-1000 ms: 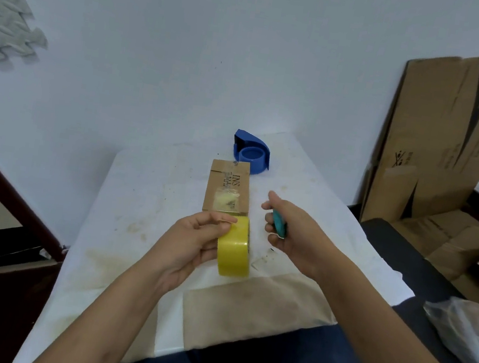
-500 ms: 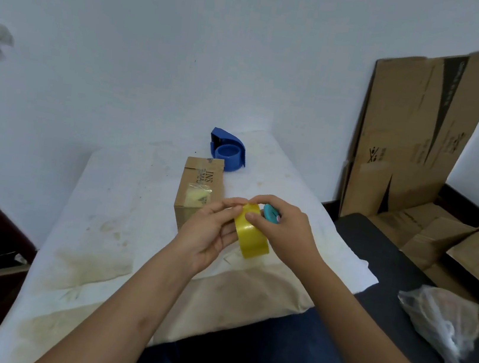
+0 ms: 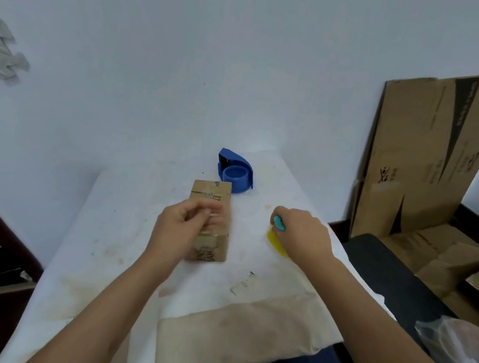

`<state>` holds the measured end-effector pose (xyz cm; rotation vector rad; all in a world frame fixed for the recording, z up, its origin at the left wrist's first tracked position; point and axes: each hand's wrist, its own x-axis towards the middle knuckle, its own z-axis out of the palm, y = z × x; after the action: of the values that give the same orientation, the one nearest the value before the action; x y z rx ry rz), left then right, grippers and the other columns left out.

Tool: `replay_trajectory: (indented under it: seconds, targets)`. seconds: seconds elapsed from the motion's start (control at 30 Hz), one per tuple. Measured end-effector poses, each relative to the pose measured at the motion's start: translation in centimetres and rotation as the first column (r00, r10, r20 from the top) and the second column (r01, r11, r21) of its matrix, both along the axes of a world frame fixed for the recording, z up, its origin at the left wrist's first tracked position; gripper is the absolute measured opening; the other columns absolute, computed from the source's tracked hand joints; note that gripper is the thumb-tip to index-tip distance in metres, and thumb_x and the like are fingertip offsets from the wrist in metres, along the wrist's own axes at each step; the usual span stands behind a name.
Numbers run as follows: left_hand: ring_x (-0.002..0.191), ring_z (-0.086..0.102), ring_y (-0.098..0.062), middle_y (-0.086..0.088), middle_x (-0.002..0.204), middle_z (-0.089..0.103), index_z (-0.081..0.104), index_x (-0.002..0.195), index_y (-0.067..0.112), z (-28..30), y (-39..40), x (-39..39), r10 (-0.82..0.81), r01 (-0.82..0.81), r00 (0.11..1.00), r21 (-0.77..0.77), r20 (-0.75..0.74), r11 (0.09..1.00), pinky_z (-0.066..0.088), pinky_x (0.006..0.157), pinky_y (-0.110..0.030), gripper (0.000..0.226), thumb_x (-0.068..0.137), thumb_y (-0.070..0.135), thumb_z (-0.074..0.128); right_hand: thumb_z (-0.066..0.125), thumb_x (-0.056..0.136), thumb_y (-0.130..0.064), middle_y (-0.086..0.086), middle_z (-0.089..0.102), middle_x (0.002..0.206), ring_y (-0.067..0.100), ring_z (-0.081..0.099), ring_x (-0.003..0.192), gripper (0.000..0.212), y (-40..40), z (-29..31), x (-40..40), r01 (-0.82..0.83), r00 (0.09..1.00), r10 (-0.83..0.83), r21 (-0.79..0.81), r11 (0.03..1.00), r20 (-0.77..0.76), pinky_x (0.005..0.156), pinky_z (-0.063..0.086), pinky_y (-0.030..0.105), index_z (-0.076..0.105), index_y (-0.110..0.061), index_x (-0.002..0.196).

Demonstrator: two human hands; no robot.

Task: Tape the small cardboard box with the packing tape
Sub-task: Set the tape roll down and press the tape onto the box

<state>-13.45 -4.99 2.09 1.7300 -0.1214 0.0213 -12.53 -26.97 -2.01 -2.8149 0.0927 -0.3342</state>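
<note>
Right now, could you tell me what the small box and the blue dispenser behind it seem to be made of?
The small box looks like matte brown corrugated cardboard, with printed lettering and flap seams. The blue dispenser appears to be smooth moulded plastic, evenly coloured with a slight sheen.

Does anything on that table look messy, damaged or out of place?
Mostly the white table cover: it shows brownish stains, and a bare tan strip is exposed at the near edge. The blue plastic tape dispenser sits empty behind the small brown cardboard box. Nothing looks spilled.
</note>
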Motion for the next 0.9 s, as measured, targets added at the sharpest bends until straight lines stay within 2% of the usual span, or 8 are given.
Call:
replay_trajectory:
  seconds: [0.2, 0.27, 0.33, 0.43, 0.5, 0.6, 0.73, 0.9]
  targets:
    - [0.085, 0.065, 0.011, 0.031, 0.089, 0.072, 0.076, 0.090, 0.038, -1.1, 3.7, 1.3, -0.007, -0.066, 0.980, 0.358, 0.199, 0.931, 0.047, 0.072, -0.006, 0.034, 0.094, 0.010, 0.057, 0.052, 0.088, -0.027, 0.003, 0.059, 0.099, 0.027, 0.059, 0.089, 0.017, 1.2, -2.2, 1.4, -0.108, 0.987, 0.094, -0.108, 0.988, -0.127, 0.067, 0.040, 0.033, 0.060, -0.021, 0.102]
    - [0.076, 0.057, 0.014, 0.028, 0.099, 0.071, 0.076, 0.095, 0.037, -1.9, 4.4, 1.4, -0.053, -0.047, 0.975, 0.430, 0.217, 0.902, 0.049, 0.074, -0.009, 0.032, 0.094, 0.010, 0.059, 0.052, 0.087, -0.026, 0.003, 0.058, 0.097, 0.027, 0.059, 0.091, 0.018, 1.3, -2.7, 1.5, -0.115, 0.982, 0.094, -0.122, 0.986, -0.165, 0.068, 0.040, 0.033, 0.061, -0.022, 0.103]
    - [0.108, 0.056, 0.000, 0.018, 0.110, 0.069, 0.077, 0.101, 0.026, -2.3, 4.7, 1.6, -0.117, -0.008, 0.965, 0.472, 0.235, 0.882, 0.043, 0.073, 0.001, 0.027, 0.095, 0.008, 0.059, 0.053, 0.088, -0.026, 0.001, 0.058, 0.105, 0.027, 0.060, 0.094, 0.023, 1.3, -2.5, 1.1, -0.105, 0.982, 0.085, -0.113, 0.988, -0.166, 0.070, 0.043, 0.033, 0.062, -0.024, 0.109]
    - [0.106, 0.052, 0.025, 0.019, 0.119, 0.065, 0.075, 0.109, 0.025, -3.1, 5.3, 2.4, -0.239, 0.068, 0.934, 0.523, 0.266, 0.849, 0.046, 0.090, -0.006, 0.029, 0.096, 0.007, 0.057, 0.056, 0.091, -0.029, -0.007, 0.052, 0.123, 0.023, 0.064, 0.086, 0.026, 1.5, -1.8, -0.2, -0.057, 0.997, 0.058, -0.012, 0.998, 0.052, 0.065, 0.047, 0.030, 0.060, -0.028, 0.116]
    - [0.116, 0.051, 0.016, 0.018, 0.126, 0.063, 0.072, 0.116, 0.028, -3.8, 5.9, 3.3, -0.312, 0.090, 0.908, 0.601, 0.278, 0.794, 0.046, 0.100, -0.017, 0.030, 0.096, 0.011, 0.056, 0.057, 0.090, -0.030, -0.012, 0.055, 0.119, 0.017, 0.063, 0.083, 0.021, 2.4, -1.2, -0.9, -0.113, 0.976, 0.083, 0.140, 0.984, 0.200, 0.066, 0.052, 0.031, 0.061, -0.030, 0.111]
    - [0.133, 0.041, 0.004, 0.019, 0.137, 0.057, 0.065, 0.127, 0.033, -4.7, 6.3, 4.1, -0.389, 0.120, 0.882, 0.673, 0.265, 0.730, 0.044, 0.104, -0.024, 0.034, 0.099, 0.017, 0.053, 0.056, 0.092, -0.028, -0.012, 0.063, 0.111, 0.008, 0.060, 0.092, 0.020, 4.8, -0.6, -0.9, -0.252, 0.964, 0.202, 0.367, 0.895, 0.170, 0.076, 0.048, 0.025, 0.063, -0.030, 0.111]
    - [0.139, 0.031, 0.006, 0.020, 0.142, 0.052, 0.059, 0.132, 0.036, -5.8, 6.5, 3.8, -0.358, 0.118, 0.898, 0.642, 0.257, 0.757, 0.044, 0.090, -0.023, 0.036, 0.100, 0.021, 0.051, 0.048, 0.097, -0.031, -0.021, 0.053, 0.073, -0.001, 0.048, 0.057, 0.027, 6.8, -0.6, 0.7, -0.204, 0.975, 0.223, 0.486, 0.850, 0.019, 0.054, 0.032, 0.012, 0.059, -0.033, 0.122]
    - [0.131, 0.034, -0.003, 0.017, 0.144, 0.049, 0.053, 0.137, 0.034, -6.2, 6.7, 4.3, -0.378, 0.075, 0.882, 0.710, 0.280, 0.700, 0.036, 0.108, -0.027, 0.038, 0.100, 0.026, 0.048, 0.047, 0.095, -0.037, -0.006, 0.063, 0.090, 0.009, 0.053, 0.070, 0.026, 8.2, -0.5, 2.7, -0.164, 0.978, 0.205, 0.514, 0.842, -0.025, 0.057, 0.038, 0.021, 0.062, -0.035, 0.117]
